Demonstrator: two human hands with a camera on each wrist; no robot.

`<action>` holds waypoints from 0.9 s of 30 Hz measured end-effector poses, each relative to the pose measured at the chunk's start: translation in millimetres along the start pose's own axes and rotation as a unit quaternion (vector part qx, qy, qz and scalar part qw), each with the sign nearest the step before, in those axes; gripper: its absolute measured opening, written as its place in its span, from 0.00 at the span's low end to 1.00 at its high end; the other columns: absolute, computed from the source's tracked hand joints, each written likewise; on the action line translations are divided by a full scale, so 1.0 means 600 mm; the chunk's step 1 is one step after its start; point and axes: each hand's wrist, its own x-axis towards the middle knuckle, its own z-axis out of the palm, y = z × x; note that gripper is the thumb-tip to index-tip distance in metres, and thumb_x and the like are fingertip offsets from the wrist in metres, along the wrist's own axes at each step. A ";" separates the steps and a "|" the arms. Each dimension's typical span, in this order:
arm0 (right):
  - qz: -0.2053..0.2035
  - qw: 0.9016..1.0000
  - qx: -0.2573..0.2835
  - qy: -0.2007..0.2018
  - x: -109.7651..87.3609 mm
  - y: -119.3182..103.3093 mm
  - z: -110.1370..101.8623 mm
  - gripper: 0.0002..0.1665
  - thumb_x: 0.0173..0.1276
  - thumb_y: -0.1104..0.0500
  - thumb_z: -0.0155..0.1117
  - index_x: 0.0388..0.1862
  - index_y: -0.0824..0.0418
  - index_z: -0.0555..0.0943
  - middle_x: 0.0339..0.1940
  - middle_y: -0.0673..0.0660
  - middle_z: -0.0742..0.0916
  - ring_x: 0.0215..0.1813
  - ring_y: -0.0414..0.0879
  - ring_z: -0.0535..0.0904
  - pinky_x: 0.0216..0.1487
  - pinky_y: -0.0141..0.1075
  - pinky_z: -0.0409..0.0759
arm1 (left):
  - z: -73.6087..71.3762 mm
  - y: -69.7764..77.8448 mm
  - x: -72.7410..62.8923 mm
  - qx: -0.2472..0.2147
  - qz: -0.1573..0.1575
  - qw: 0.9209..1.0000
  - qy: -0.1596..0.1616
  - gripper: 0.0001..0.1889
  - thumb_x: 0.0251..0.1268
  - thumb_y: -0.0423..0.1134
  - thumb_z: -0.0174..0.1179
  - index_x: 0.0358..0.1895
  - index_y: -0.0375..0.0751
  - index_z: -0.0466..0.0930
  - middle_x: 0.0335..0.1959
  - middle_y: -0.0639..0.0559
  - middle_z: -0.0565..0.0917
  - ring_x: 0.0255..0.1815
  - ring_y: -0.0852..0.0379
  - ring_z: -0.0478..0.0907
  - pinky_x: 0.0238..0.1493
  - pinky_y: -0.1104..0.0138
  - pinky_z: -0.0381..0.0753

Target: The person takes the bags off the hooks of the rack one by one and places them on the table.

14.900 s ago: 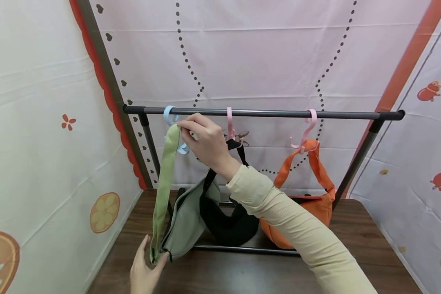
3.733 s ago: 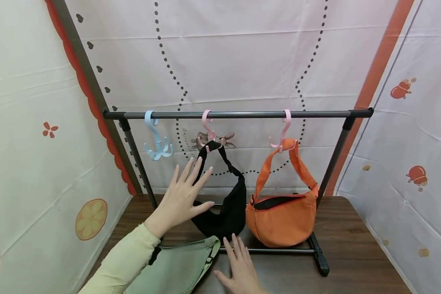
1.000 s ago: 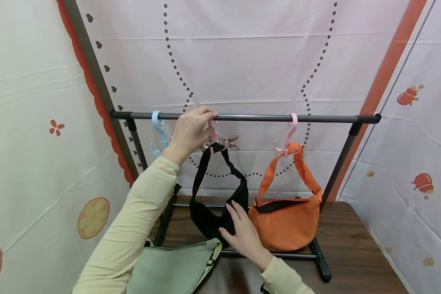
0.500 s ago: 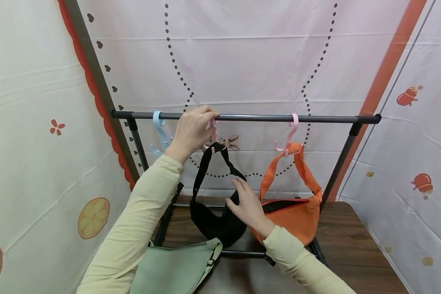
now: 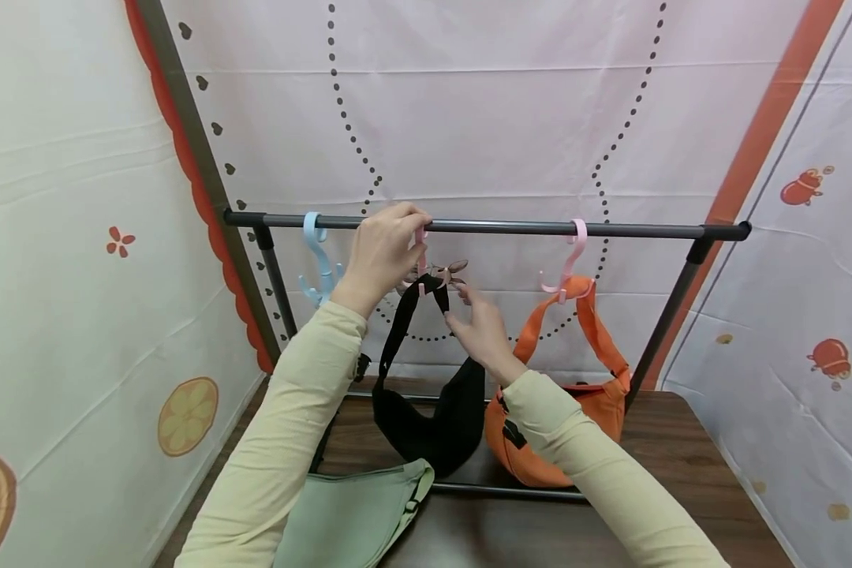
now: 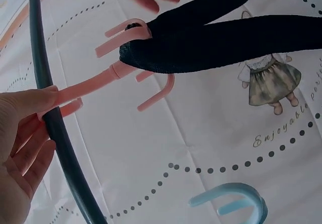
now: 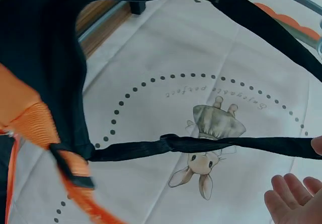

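Note:
My left hand (image 5: 382,254) pinches the upper stem of the middle pink hook (image 6: 90,85), its fingers at the black rail (image 5: 504,227). From that hook's prongs hangs a black shoulder bag (image 5: 433,430) by its strap (image 6: 201,45). My right hand (image 5: 484,330) is raised beside the top of the strap, with fingers spread and no grip on it. In the right wrist view the thumb lies at or close to the strap; contact is unclear. A light green bag (image 5: 355,513) lies at the front left, partly behind my left sleeve.
An orange bag (image 5: 602,406) hangs from a second pink hook (image 5: 573,256) on the right, partly behind my right sleeve. A light blue hook (image 5: 319,252) hangs bare on the left. The rack stands on a wooden table (image 5: 696,473) between printed cloth walls.
The green bag went from beside the blue hook down to the front left. My left hand rose to the middle hook. Over the last second my right hand climbed from the black bag's body.

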 end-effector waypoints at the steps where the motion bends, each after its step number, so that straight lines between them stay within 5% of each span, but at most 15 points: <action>1: 0.005 1.000 0.009 0.003 0.007 -0.003 0.000 0.28 0.63 0.60 0.59 0.62 0.65 0.68 0.54 0.62 0.78 0.55 0.55 0.74 0.54 0.47 0.72 | 0.000 0.000 0.000 0.000 -0.001 1.000 0.001 0.10 0.50 0.28 0.63 0.39 0.38 0.83 0.39 0.51 0.83 0.35 0.55 0.79 0.33 0.68 0.78; 13: 0.020 0.996 0.075 0.054 0.046 -0.014 0.013 0.08 0.61 0.65 0.58 0.38 0.66 0.81 0.35 0.60 0.84 0.37 0.49 0.79 0.41 0.38 0.76 | -0.002 0.003 -0.002 -0.004 -0.013 1.000 -0.006 0.12 0.49 0.28 0.63 0.41 0.39 0.83 0.41 0.52 0.83 0.38 0.55 0.79 0.36 0.67 0.78; 22: 0.030 0.993 0.069 0.089 0.060 -0.018 -0.016 0.09 0.60 0.65 0.57 0.36 0.67 0.82 0.29 0.61 0.85 0.32 0.49 0.79 0.36 0.34 0.73 | 0.000 0.006 -0.001 0.003 -0.016 1.000 -0.004 0.13 0.48 0.31 0.65 0.42 0.40 0.83 0.41 0.53 0.83 0.36 0.56 0.79 0.34 0.69 0.78; 27: -0.025 0.994 0.026 0.106 0.077 -0.051 -0.046 0.09 0.59 0.64 0.56 0.34 0.67 0.83 0.29 0.60 0.86 0.32 0.48 0.82 0.35 0.38 0.78 | 0.002 0.002 -0.001 -0.001 -0.017 1.000 0.008 0.12 0.48 0.30 0.65 0.39 0.39 0.83 0.38 0.52 0.83 0.34 0.56 0.78 0.32 0.68 0.77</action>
